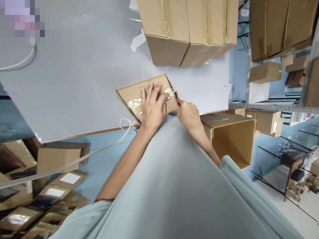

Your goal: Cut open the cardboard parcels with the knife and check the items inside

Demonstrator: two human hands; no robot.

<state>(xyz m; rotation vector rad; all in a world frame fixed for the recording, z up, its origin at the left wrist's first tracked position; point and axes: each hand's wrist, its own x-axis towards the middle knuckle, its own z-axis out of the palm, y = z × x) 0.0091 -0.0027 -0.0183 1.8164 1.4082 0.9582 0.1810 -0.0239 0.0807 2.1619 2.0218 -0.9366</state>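
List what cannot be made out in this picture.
All in the head view:
Taped box: inside hidden by its cardboard; part of its top covered by the left hand.
Red-and-black tool: handle end covered by the right hand.
Large boxes: cut off by the top edge.
White labels: any writing too small.

Brown cardboard box (pixel 134 92) lying askew on pale surface (pixel 74 83), near corner reaching surface's front edge. Top face facing up, left hand (pixel 153 108) covering its middle. Clear tape (pixel 134 105) running lengthwise along top, wrinkling and shining. Slim red-and-black cutter (pixel 177 99) sitting in right hand's (pixel 188 113) fingers, slanting at box's right end, front part overlapping edge there; blade contact being too small to tell.
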